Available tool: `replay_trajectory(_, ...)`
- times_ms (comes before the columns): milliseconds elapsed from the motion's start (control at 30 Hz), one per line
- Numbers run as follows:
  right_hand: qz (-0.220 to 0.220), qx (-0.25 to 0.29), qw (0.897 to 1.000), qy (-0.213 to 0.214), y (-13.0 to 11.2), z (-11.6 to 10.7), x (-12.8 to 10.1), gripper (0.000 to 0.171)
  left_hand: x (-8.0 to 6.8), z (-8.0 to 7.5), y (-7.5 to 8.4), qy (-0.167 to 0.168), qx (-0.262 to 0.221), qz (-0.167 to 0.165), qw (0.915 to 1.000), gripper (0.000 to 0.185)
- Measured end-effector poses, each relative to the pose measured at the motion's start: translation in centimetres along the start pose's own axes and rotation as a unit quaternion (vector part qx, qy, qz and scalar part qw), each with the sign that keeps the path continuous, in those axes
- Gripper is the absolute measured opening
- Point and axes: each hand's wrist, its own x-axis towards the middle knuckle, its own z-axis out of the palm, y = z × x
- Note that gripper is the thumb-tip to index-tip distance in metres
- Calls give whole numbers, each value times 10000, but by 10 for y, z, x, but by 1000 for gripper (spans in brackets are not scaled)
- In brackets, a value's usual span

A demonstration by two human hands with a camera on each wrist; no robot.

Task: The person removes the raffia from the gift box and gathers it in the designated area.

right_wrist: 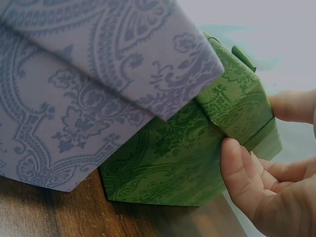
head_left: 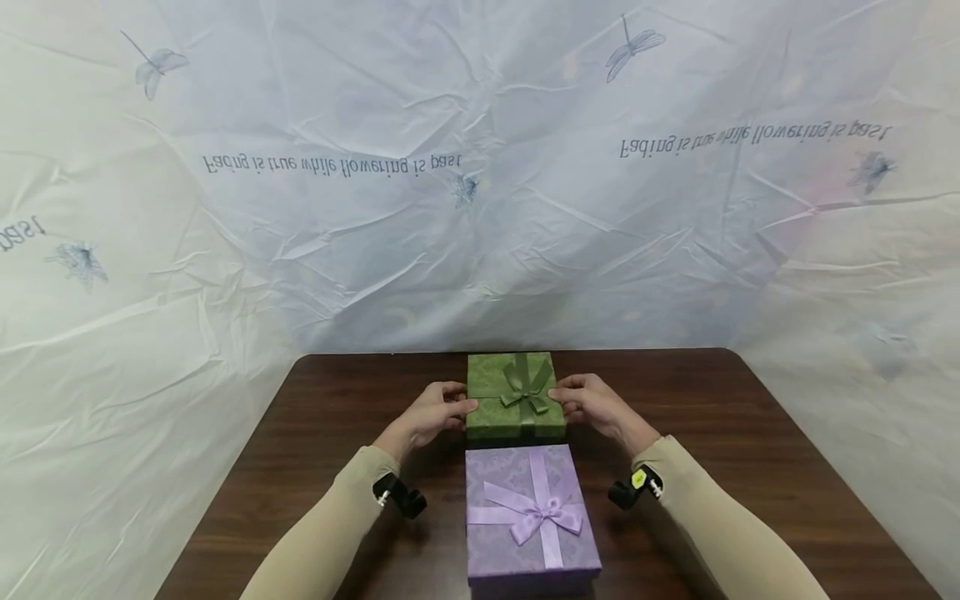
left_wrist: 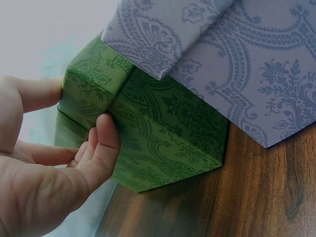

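On table (head_left: 750, 433): 2 hands (head_left: 435, 410), 1 green box (head_left: 491, 400), 1 purple box (head_left: 502, 533).

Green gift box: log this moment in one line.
green box on table | both hands grip lid sides | left hand | right hand | purple box nearer

Purple box (head_left: 532, 517) near edge cut off (head view); green box (head_left: 516, 406) base hidden.

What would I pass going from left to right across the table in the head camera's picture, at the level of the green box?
Bare table → left hand → green gift box, gripped on both sides → right hand → bare table again.
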Motion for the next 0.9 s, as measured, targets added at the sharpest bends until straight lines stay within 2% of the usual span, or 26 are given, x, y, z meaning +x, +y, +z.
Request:
replay_trajectory(433,-21,-56,10000,-80,-4,-1,-2,58,-4,2,3,108,-104,83,9999,57)
replay_trajectory(900,-84,-17,9999,-103,-8,-1,-4,60,-7,1,10,7,-50,173,9998,57)
